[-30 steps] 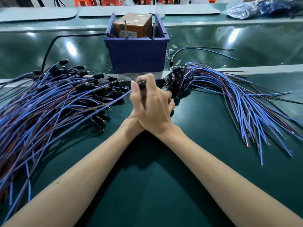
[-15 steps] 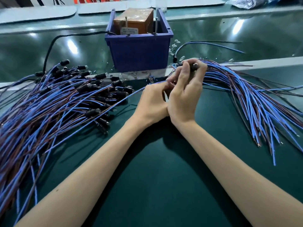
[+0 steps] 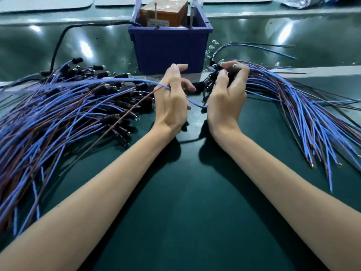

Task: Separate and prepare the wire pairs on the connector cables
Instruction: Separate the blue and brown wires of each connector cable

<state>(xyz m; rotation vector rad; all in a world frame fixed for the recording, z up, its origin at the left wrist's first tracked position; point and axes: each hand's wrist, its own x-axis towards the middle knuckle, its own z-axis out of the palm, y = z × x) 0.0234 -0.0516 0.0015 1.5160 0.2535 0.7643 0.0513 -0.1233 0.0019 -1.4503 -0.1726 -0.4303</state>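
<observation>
Cables (image 3: pixel 58 118) cover green mat (image 3: pixel 185 192) (glossy): left grip (image 3: pixel 172 102) pinches wire (image 3: pixel 127 80), right grip (image 3: pixel 226 96) clutches connectors (image 3: pixel 232 73).

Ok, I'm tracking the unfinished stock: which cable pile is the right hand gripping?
The right pile: the right hand grips its black connector ends. The left pile lies past the left hand, which holds a single cable.
</observation>
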